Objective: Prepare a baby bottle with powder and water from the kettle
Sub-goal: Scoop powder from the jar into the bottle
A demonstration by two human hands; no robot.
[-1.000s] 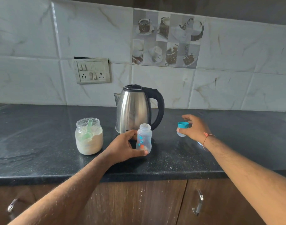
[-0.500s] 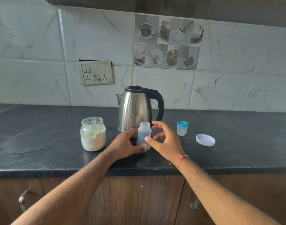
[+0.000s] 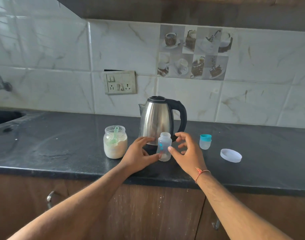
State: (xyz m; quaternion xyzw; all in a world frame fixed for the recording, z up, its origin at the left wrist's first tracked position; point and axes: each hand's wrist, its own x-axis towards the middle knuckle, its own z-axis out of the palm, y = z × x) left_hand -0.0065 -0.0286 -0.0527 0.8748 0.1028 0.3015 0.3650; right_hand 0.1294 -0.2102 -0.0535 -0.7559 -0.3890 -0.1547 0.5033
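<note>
On worktop, just before kettle: bottle, upright, uncapped. Left hand pinching base, thumb at front; right hand spread wide beside body, thumb tip touching or nearly so. Likely light, thin plastic, easily tipped and squeezed: hold low on body, gently. Jar at left, unlidded, scoop inside
</note>
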